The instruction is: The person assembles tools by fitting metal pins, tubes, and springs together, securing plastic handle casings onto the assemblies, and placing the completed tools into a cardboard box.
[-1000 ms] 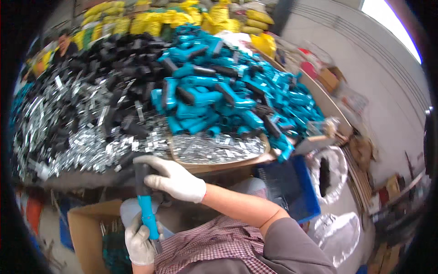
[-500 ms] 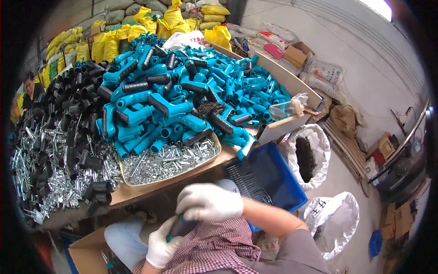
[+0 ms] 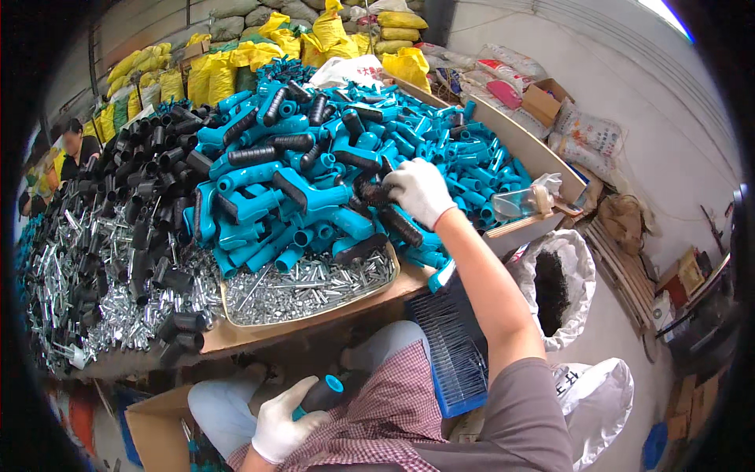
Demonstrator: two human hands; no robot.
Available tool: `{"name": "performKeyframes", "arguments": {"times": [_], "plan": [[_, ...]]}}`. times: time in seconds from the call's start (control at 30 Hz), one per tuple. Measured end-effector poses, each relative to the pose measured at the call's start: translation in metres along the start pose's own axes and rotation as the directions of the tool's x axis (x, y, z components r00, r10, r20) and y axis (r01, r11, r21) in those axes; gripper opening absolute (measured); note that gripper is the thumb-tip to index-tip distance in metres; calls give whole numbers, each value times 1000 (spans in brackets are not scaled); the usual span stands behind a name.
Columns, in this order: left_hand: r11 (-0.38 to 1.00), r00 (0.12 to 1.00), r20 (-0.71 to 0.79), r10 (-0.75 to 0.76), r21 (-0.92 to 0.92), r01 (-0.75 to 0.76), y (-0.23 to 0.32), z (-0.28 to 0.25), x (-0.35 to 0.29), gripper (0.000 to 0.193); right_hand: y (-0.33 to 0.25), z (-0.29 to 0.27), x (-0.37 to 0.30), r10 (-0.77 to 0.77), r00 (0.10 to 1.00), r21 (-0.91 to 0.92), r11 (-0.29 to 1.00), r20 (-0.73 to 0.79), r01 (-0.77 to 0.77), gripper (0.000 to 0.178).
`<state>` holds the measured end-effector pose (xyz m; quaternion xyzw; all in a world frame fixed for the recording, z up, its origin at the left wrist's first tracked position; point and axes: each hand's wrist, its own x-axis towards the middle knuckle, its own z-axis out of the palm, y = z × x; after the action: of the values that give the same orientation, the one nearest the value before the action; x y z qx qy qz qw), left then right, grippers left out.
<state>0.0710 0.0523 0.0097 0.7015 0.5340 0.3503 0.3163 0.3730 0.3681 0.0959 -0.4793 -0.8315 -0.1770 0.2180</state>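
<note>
My left hand (image 3: 285, 425), in a white glove, is wrapped round a black and teal plastic tool handle (image 3: 321, 393) above my lap. Its round teal end faces up. My right hand (image 3: 423, 193), gloved too, reaches out to the heap of teal plastic housings (image 3: 314, 189). Its fingers are bent together at a small pile of dark, thin pieces (image 3: 370, 189), which look like screws. What they pinch is hidden. More black-gripped teal handles lie around that hand.
A shallow tray (image 3: 307, 321) of small metal parts sits at the table's front edge, with black tubes (image 3: 145, 228) to its left. Right of my knees is a blue crate (image 3: 464, 405) of thin metal rods. White sacks (image 3: 578, 315) stand farther right; a person (image 3: 79, 153) sits far left.
My right hand has left the handle and moved up and forward to the dark pile on the heap. My left hand keeps the handle, its teal end now showing. The view has shifted slightly.
</note>
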Motion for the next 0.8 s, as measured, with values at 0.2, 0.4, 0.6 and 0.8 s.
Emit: {"name": "performKeyframes", "arguments": {"times": [0.2, 0.4, 0.6, 0.8], "plan": [[995, 995, -31, -90, -32, 89, 5, -3, 5, 62, 33, 12, -6, 300, 940, 229, 938, -162, -260, 32], [981, 989, -16, -144, -137, 141, 2, -7, 5, 68, 15, 22, 13, 487, 872, 683, 653, -48, -327, 30], [936, 949, -103, -296, -230, 267, -1, -28, -2, 83, -138, -37, -59, -181, 966, 882, 464, 187, -84, 23], [975, 998, -61, -29, 218, 41, -5, -46, -10, 66, -217, -47, -113, -381, 896, 867, 498, 227, -8, 19]]}}
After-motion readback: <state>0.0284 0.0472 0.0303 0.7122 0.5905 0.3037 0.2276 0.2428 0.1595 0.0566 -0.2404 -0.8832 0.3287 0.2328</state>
